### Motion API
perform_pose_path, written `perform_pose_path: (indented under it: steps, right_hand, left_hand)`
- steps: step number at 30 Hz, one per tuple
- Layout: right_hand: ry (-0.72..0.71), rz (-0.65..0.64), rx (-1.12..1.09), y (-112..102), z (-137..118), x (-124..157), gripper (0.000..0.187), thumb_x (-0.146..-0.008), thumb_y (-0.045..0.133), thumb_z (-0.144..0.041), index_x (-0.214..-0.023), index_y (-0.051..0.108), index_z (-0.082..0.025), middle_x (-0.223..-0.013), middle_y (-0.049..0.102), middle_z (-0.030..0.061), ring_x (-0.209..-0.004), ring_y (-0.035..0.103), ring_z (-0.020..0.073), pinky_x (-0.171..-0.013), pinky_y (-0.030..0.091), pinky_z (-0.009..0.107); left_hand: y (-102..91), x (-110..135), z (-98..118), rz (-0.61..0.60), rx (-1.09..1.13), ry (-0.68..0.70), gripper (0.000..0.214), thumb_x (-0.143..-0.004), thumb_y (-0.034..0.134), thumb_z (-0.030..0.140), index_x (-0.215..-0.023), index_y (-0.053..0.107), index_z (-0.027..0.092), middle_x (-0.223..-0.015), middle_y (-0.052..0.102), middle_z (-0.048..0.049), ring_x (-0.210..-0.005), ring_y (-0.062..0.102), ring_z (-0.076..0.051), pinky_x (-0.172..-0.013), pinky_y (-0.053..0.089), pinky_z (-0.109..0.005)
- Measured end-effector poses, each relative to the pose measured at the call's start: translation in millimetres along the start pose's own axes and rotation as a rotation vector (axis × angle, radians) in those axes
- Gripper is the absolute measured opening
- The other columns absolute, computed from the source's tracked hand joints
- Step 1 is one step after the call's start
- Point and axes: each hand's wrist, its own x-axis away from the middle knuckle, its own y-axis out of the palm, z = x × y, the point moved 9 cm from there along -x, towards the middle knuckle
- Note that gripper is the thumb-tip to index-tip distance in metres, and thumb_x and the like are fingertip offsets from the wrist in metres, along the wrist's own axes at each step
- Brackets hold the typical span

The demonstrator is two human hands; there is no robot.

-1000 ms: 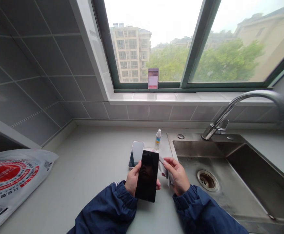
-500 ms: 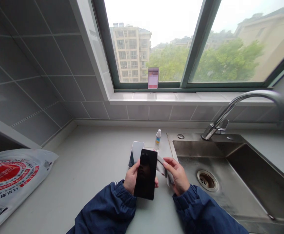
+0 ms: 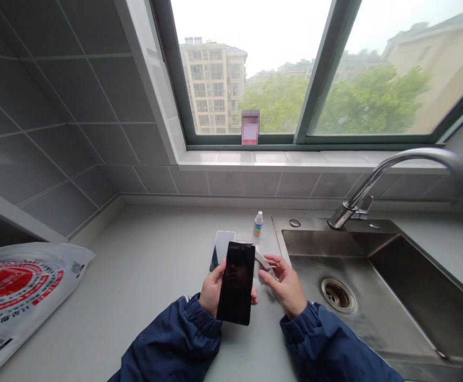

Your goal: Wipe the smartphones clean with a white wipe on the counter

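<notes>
My left hand (image 3: 211,291) grips a black smartphone (image 3: 236,284) by its sides, thumb along the left edge and fingertips showing at the right. The phone's dark screen faces me. At its right, my right hand (image 3: 287,286) has its thumb and fingers curled around a crumpled grey cloth (image 3: 262,259), part of which is hidden behind the fingers and phone. Behind the black phone, a second phone with a light frame (image 3: 222,246) lies on the counter. A small white-capped bottle (image 3: 258,224) with a blue and yellow label stands upright beyond my hands.
A steel sink (image 3: 306,270) with a chrome faucet (image 3: 374,178) is set into the pale counter (image 3: 155,281) on the right. At the far left lies a white plastic bag (image 3: 28,292) with red print. A window (image 3: 279,69) is ahead, with a blurred patch at its bottom.
My right thumb and fingers have shifted on the grey cloth, and the thumb has come closer to the phone. The black phone has moved slightly left in my left hand.
</notes>
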Motion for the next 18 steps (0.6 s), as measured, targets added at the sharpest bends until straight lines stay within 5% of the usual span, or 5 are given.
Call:
perform_pose_path:
  steps: [3,8,13,18]
  right_hand:
    - [-0.028,-0.044,0.058,2.2,-2.5,2.3,0.045,-0.077,0.075,-0.04,-0.115,0.062,-0.021,-0.107,0.067,0.008,-0.092,0.062,0.0217,-0.08,0.051,0.033]
    - [0.017,0.058,0.066,-8.8,2.7,1.9,0.043,-0.078,0.073,-0.046,-0.108,0.066,-0.017,-0.096,0.07,0.0083,-0.078,0.063,0.0198,-0.07,0.051,0.031]
    - [0.102,0.142,-0.041,-13.8,6.6,-0.1,0.039,-0.072,0.077,-0.052,-0.086,0.07,-0.016,-0.08,0.071,0.0055,-0.073,0.064,0.0199,-0.066,0.05,0.028]
    - [0.211,0.158,-0.227,-9.7,12.1,0.5,0.043,-0.066,0.08,-0.054,-0.085,0.069,-0.016,-0.078,0.072,0.0045,-0.069,0.065,0.0198,-0.062,0.05,0.027]
  left_hand:
    - [-0.3,0.3,1.3,0.013,0.007,0.005,0.076,-0.09,0.021,0.065,-0.113,0.061,0.004,-0.084,0.07,-0.0209,-0.08,0.066,-0.031,-0.086,0.041,-0.048]
    - [1.7,0.9,3.3,0.003,0.0,0.015,0.075,-0.09,0.023,0.065,-0.11,0.061,0.003,-0.083,0.07,-0.0212,-0.079,0.066,-0.031,-0.085,0.041,-0.046]
    - [-0.5,1.0,5.8,0.012,0.019,0.041,0.074,-0.091,0.024,0.064,-0.111,0.061,0.002,-0.084,0.069,-0.0222,-0.08,0.066,-0.031,-0.084,0.042,-0.045]
    - [-7.1,1.2,9.3,0.056,0.023,0.071,0.072,-0.091,0.025,0.063,-0.112,0.061,0.004,-0.086,0.069,-0.022,-0.081,0.066,-0.032,-0.084,0.042,-0.045]
